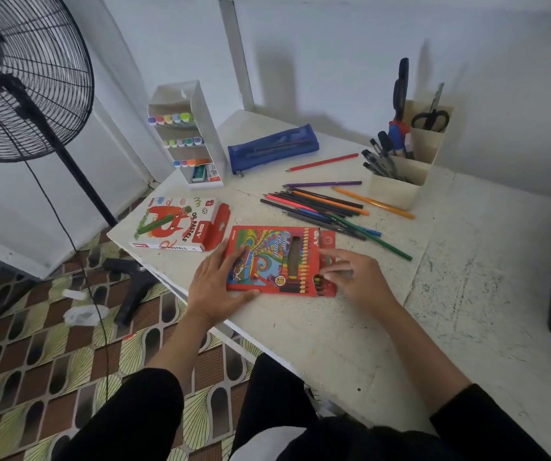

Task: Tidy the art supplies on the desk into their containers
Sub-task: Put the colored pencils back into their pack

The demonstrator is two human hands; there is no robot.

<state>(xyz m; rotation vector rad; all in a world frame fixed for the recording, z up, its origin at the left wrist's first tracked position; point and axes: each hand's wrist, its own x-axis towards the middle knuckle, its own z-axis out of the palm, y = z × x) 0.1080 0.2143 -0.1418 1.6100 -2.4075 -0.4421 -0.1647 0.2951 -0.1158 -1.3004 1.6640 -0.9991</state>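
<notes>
Pencil box: flat on desk. Left hand: fingers straight, pressing closed end. Right hand: fingertips pinching boxed pencils at mouth. Advisable: brace box, seat ends flush.

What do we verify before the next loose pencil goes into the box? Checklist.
1. Pencil box steadied: ok, left hand presses flat on it.
2. Box mouth open: ok, flap folded out.
3. Right hand grip empty: cannot tell, fingers curled at the mouth.
4. Loose pencils unobstructed: ok, heaped on the desk beyond the box.
5. Room left inside: cannot tell.
</notes>
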